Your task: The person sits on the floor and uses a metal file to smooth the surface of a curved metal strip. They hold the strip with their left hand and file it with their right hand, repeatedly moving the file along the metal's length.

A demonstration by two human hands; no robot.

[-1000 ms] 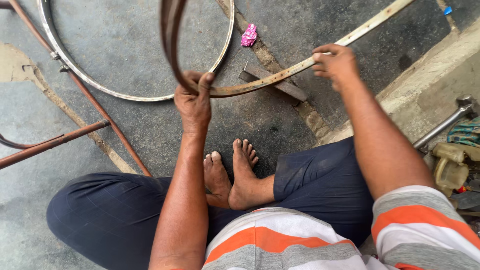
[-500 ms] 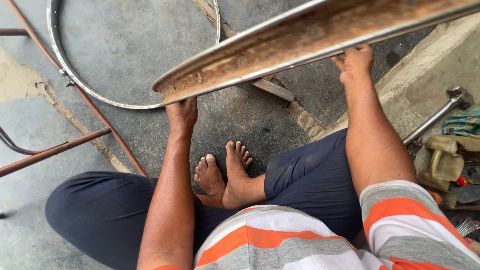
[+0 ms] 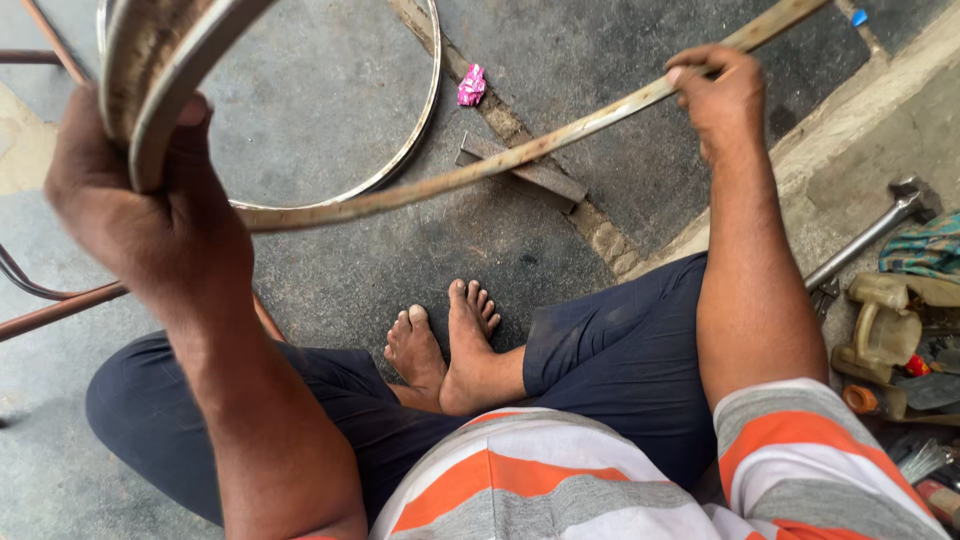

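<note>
Head view, left hand: the left hand (image 3: pixel 140 215) is raised close to the camera, fingers closed around the near arc of a rusty metal wheel rim (image 3: pixel 450 180).
Head view, right hand: the right hand (image 3: pixel 720 95) has its fingers wrapped around the far arc of the same rim, further from the body.
Rim: held in the air between both hands, above the floor and the person's crossed bare feet (image 3: pixel 445 345); its inner channel looks rusted.
Floor: a second, shiny rim (image 3: pixel 405 150) lies flat on the concrete floor (image 3: pixel 620 160); just beside it are a pink wrapper (image 3: pixel 470 85) and a flat metal bar (image 3: pixel 525 172).
Right edge: a hammer (image 3: pixel 870 235) and pale plastic bottles (image 3: pixel 885 320) lie on a raised ledge.
</note>
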